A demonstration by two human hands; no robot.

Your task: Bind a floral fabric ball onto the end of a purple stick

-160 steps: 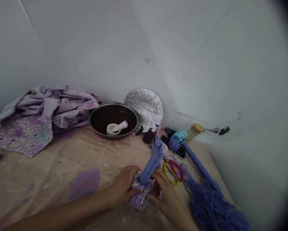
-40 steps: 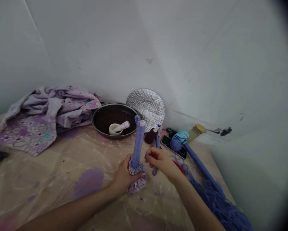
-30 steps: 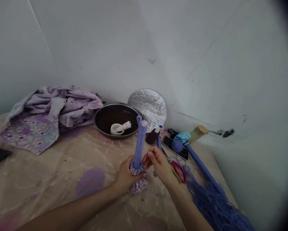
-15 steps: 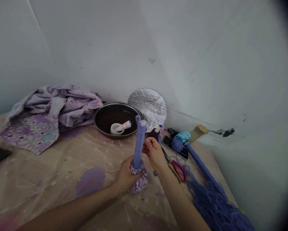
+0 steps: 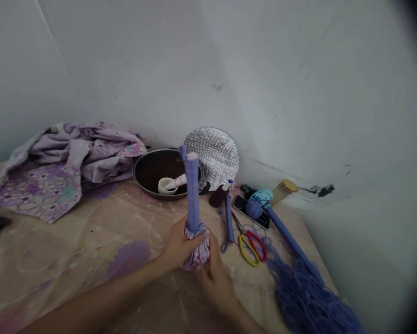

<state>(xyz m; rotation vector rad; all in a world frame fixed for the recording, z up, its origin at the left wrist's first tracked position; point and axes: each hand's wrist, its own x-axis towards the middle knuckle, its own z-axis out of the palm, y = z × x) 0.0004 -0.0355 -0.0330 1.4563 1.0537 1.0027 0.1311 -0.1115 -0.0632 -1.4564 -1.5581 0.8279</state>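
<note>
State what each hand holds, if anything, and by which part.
The left hand grips the upright purple stick by the floral cloth around its lower end; the right hand is at that cloth's side, grip unclear.

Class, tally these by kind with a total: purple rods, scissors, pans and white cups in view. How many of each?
Slim, straight purple rods: 3 (upright rod, short lying rod, long lying rod)
Metal scissors with red and yellow handles: 1
Dark round metal pan: 1
Small round white cup: 1
Total: 6
</note>
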